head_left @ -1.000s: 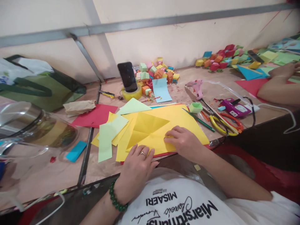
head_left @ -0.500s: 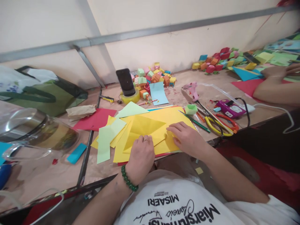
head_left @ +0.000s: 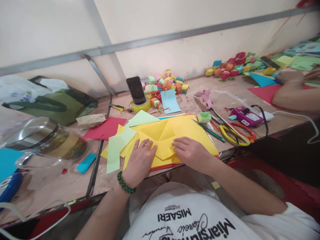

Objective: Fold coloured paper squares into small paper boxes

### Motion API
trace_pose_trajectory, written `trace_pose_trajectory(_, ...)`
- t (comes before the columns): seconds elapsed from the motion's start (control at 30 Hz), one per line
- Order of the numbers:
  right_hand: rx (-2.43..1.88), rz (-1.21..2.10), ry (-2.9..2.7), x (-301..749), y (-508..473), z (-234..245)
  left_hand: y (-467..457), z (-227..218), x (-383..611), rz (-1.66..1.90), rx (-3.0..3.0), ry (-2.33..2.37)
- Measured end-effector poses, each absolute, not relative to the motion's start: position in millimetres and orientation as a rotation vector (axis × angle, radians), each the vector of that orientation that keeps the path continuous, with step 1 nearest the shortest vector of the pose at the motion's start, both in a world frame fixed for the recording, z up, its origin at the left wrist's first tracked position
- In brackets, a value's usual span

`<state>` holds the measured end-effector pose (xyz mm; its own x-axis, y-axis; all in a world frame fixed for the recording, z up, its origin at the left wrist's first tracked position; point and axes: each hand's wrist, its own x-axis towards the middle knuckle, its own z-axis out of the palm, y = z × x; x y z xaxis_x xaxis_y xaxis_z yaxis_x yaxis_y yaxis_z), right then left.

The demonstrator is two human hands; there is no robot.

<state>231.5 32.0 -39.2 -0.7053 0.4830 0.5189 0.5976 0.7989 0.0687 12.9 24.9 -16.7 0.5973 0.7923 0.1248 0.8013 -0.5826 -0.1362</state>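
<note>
A sheet of yellow paper point(head_left: 163, 146), creased and partly folded, lies on a stack of yellow sheets point(head_left: 200, 133) in front of me. On its left side my left hand point(head_left: 141, 158) rests with fingers spread, pressing the paper down. A ring and a green bead bracelet are on that hand and wrist. My right hand point(head_left: 191, 151) is at the right side of the folded sheet, its fingers together and curled over the paper; the thumb is mostly hidden. Pale green strips point(head_left: 113, 158) lie left of the stack, and a small green paper box point(head_left: 204, 117) stands at its upper right.
A phone point(head_left: 136, 90) leans upright on a tape roll point(head_left: 141, 106) before piled paper pieces point(head_left: 168, 83). Scissors point(head_left: 235, 135), a pink glue gun point(head_left: 206, 98) and a purple power strip point(head_left: 246, 116) lie right. A glass teapot point(head_left: 67, 143) stands left. Another person's arm point(head_left: 292, 95) is far right.
My left hand has moved left and its fingers have spread. My right hand has shifted slightly left and down. The yellow sheet now lies flatter, with its point toward me.
</note>
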Motion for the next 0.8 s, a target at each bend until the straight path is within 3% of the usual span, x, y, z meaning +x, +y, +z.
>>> trace_pose_trajectory(0.17, -0.909, -0.141, -2.672, 210, 19, -42, 5, -26, 15, -0.205, -2.677, -1.370)
trace_pose_trajectory(0.53, -0.959, 0.976, -2.439, 238, 54, -26, -16, -50, -4, -0.763, -2.743, -1.254)
trace_pose_trajectory(0.8, -1.341, 0.779, -2.246, 212, 66, -37, -16, -56, -5, -0.940, -2.712, -1.272)
